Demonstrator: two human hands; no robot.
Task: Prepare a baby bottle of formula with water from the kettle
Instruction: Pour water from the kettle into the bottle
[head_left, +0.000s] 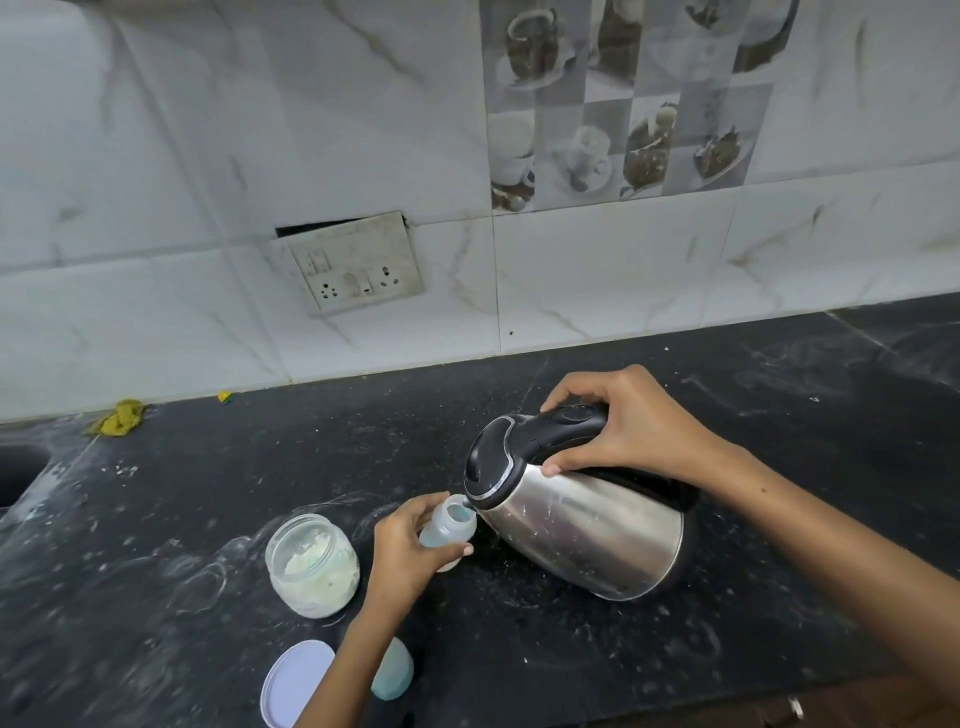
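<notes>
Head cam: right hand (631, 423) is gripping the shiny steel kettle's (582, 530) black handle, tilting spout onto the small translucent bottle (447, 525), w/ left hand (410, 551) clasping it.

Soft, even light; wide-angle bending at edges, slight blur throughout.
</notes>
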